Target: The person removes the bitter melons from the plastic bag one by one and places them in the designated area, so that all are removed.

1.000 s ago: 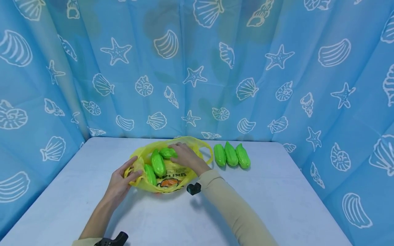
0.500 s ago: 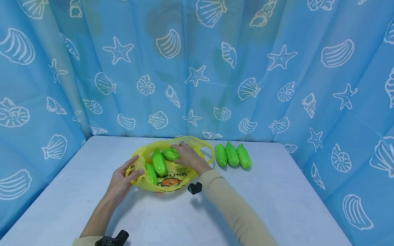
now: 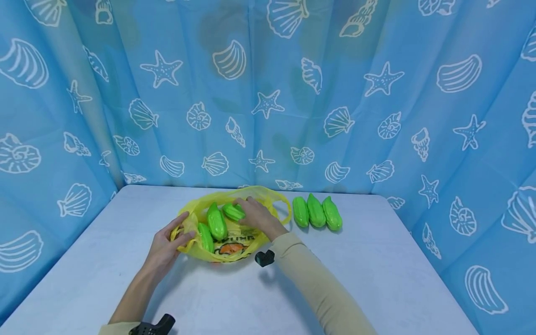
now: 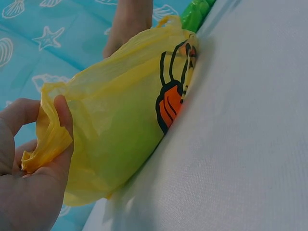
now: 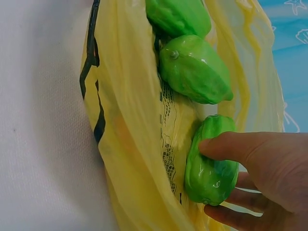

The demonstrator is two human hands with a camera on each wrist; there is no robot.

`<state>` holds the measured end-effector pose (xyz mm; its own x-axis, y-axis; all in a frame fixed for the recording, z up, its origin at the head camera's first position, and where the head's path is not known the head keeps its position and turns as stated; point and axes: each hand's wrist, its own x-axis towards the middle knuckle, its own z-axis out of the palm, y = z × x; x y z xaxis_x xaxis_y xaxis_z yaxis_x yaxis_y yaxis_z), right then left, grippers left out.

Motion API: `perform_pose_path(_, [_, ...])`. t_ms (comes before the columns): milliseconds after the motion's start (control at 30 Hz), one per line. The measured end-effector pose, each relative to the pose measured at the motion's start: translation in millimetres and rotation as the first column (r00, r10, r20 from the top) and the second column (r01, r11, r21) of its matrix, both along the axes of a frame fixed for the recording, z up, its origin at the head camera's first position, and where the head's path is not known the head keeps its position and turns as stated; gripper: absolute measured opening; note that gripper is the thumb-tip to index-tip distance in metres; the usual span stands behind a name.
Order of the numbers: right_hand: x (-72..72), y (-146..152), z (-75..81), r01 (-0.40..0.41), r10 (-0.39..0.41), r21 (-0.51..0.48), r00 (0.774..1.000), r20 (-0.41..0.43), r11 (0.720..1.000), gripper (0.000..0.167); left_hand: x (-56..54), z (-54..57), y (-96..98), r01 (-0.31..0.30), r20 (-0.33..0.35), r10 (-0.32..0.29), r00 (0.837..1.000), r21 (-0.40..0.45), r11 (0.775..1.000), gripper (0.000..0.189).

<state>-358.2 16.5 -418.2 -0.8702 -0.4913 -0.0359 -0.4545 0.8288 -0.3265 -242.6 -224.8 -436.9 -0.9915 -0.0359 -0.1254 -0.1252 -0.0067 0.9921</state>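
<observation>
1 green fruit (image 5: 211,177) has turned, gripped by the right hand (image 3: 257,216); the left hand (image 3: 164,246) pinches the bag (image 4: 115,120).

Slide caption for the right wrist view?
Right grip holding a green fruit-like piece inside an open yellow bag, two more pieces nearby.

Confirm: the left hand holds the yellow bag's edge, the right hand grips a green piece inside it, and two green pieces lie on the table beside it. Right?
The count is wrong: three green pieces, not two, lie on the table beside the yellow bag, as the head view shows. The rest stands.
</observation>
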Motion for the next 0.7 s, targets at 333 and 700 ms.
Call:
perform_pose_path(333, [2.4, -0.2, 1.6, -0.005, 0.005, 0.004, 1.000, 0.006, 1.000, 0.055, 0.4, 0.1, -0.1, 0.006, 0.001, -0.006, 1.000, 0.014, 1.000, 0.078])
perform_pose_path(700, [5.3, 1.3, 5.1, -0.004, 0.004, 0.005, 0.999, 0.034, 1.000, 0.054, 0.9, 1.9, -1.2, 0.004, 0.008, -0.004, 1.000, 0.004, 1.000, 0.079])
